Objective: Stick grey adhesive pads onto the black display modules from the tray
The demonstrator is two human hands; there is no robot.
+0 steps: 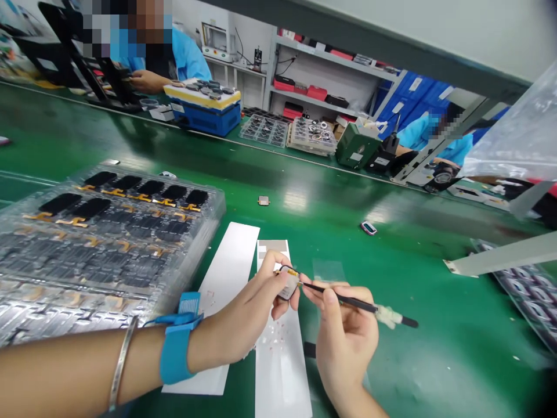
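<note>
My left hand (243, 319) pinches a small dark rectangular part with a gold flex tail (288, 284) above a white paper strip (278, 360). A blue wrist strap (176, 342) and a metal bangle sit on that arm. My right hand (343, 337) grips black tweezers (361, 303) wrapped with white tape near the back end. The tweezer tips touch the part's edge by my left thumb. Both hands hover just over the green bench (391, 255).
A stack of clear trays (100, 244) holding dark parts with gold tails lies at left. A second white strip (226, 278) lies beside the first. Two small loose parts (368, 227) rest further out. Two people in blue work across the bench near boxes, trays and shelves.
</note>
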